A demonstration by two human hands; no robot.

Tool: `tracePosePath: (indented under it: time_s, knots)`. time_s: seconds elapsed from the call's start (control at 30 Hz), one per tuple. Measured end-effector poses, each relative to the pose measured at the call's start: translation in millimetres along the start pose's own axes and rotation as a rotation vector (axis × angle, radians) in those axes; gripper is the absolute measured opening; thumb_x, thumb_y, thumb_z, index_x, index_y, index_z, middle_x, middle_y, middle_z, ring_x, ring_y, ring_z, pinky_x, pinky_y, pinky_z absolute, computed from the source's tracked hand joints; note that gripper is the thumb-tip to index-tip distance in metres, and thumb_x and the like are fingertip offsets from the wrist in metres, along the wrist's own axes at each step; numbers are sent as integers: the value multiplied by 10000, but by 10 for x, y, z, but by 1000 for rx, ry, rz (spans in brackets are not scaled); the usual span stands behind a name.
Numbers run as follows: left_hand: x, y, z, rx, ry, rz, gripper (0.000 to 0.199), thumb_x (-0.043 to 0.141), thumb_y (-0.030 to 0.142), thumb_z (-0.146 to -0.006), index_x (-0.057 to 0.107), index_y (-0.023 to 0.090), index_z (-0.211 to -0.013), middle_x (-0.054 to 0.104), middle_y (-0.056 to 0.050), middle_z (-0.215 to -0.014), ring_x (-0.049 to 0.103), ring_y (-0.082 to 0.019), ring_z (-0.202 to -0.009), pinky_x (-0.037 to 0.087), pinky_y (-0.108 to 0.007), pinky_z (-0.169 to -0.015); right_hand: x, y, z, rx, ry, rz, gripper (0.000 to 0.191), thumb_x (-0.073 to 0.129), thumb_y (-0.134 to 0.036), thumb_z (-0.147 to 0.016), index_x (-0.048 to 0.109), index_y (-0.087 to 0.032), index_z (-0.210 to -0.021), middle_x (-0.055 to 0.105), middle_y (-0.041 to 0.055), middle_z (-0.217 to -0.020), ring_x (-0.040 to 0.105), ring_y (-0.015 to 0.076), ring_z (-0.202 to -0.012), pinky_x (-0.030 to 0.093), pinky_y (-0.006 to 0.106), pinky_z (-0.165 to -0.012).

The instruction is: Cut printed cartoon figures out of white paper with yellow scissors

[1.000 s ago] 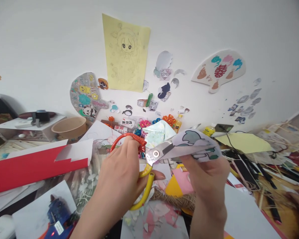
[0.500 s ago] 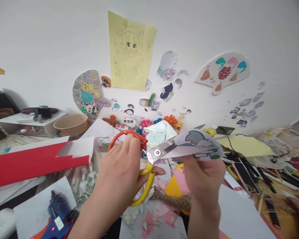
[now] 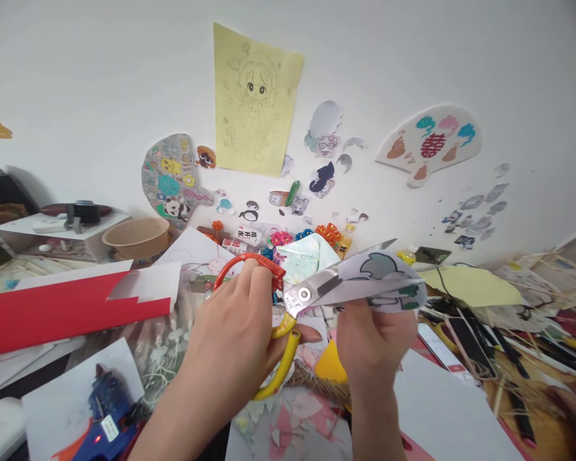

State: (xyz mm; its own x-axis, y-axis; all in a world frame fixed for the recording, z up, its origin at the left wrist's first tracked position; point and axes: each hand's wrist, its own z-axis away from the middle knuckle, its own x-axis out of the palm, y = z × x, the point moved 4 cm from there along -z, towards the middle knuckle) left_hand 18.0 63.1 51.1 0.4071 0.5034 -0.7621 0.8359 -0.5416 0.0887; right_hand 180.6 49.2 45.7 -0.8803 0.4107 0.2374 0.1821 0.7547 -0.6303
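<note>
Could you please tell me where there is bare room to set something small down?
The barest patch is the white sheet, bordered by the right forearm, smartphone and black pen. The red paper, beyond the blue glue gun, also looks bare. It is crowded with paper scraps below the scissors, and around the pen.

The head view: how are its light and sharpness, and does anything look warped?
In the head view, soft light on the wall and a faint shadow beside the black flask; head view again, the scissors and patterned paper look fairly clear, though lettering on the scissors is too small to read; head view, far right edge soft and stretched, top right corner dark.
</note>
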Motion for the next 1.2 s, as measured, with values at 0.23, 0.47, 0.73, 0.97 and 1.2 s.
tracePosePath:
  time_s: [0.23,0.47,0.73,0.97,1.2]
  knots:
    - [9,9,-26,17,112,74,345,548,502,-883,350,228,-956,537,-40,-856,585,-249,-736,423,-334,-569,-4,33,10,11,29,-64,255,703,-217,-840,727,-266,-1089,754,56,-1024,698,243,-1065,609,375,-817]
    - [-40,-115,-22,-14,180,24,408,616,509,-834,398,203,-990,566,-102,-937,565,-291,-836,474,-420,-692,-64,8,-14,-3,77,21,154,706,-250,-840,752,-224,-985,755,57,-973,703,245,-1026,589,429,-894]
    - [-143,-280,-11,-289,75,202,316,603,427,-806,384,251,-950,536,3,-782,573,-217,-663,382,-295,-528,-104,-8,-39,7,180,-15,141,727,-259,-839,763,-233,-973,751,35,-866,717,197,-884,604,353,-799]
    - [-79,-47,55,-239,-112,346,296,600,456,-835,423,252,-955,540,33,-700,560,-188,-544,403,-284,-485,-112,14,-30,21,245,-4,173,730,-278,-842,757,-214,-1000,741,48,-885,715,201,-892,591,359,-823]
    - [0,87,75,-209,-175,292,289,581,472,-860,406,254,-933,523,45,-601,566,-228,-483,376,-305,-448,-130,44,-58,62,316,-133,161,751,-226,-811,758,-218,-972,747,32,-930,712,195,-941,564,374,-902]
